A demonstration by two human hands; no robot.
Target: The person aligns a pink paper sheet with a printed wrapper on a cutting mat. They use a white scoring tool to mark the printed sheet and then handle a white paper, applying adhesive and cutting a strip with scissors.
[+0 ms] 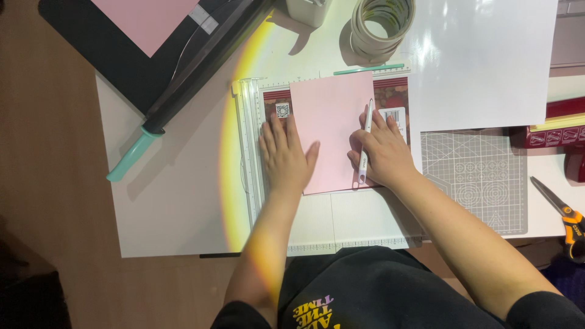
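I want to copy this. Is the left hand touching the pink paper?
Touching. The head view shows the left hand lying flat with its thumb and palm edge on the pink paper.

Brown floor [42, 201] beneath a white, glare-streaked desk [177, 213].

two hands are showing: the left hand [285, 159] and the right hand [382, 152]. two pink sheets are lying about, one pink sheet [332, 116] under both hands and another pink sheet [146, 21] far up and left of the left hand. one white pen [365, 141] is sitting in the right hand. one white paper sheet [481, 61] is lying above the right hand. one grey cutting mat [481, 176] is lying just right of the right hand. one pair of scissors [563, 213] is lying far right of it. one stack of tape rolls [381, 24] is standing above the hands.
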